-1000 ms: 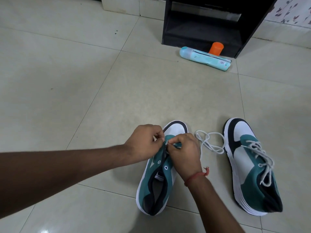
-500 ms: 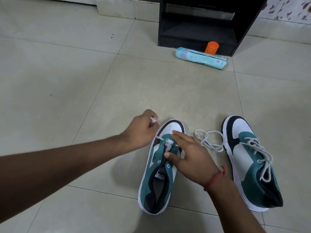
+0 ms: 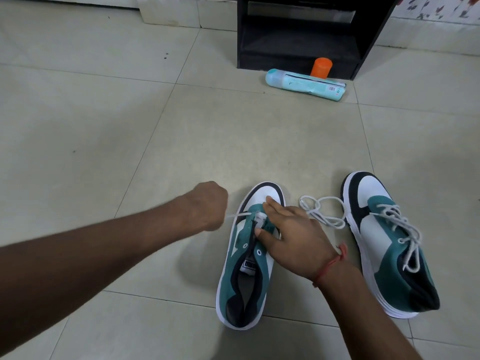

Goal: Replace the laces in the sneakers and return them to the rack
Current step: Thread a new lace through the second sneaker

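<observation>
Left hand [image 3: 207, 206] grips the lace [image 3: 237, 215]; right hand [image 3: 291, 235], fingers straight, presses the Puma-tagged sneaker [image 3: 246, 258].

Bare forearms, sleeveless in view; red thread bracelet [image 3: 331, 265] around right wrist

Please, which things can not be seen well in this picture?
Head view only:
- Lace end: hidden inside the left hand, motion-blurred.
- Near sneaker lower eyelets: covered by the right hand.
- Rack top: cut by the upper edge.
- Tube label: too small.
</observation>
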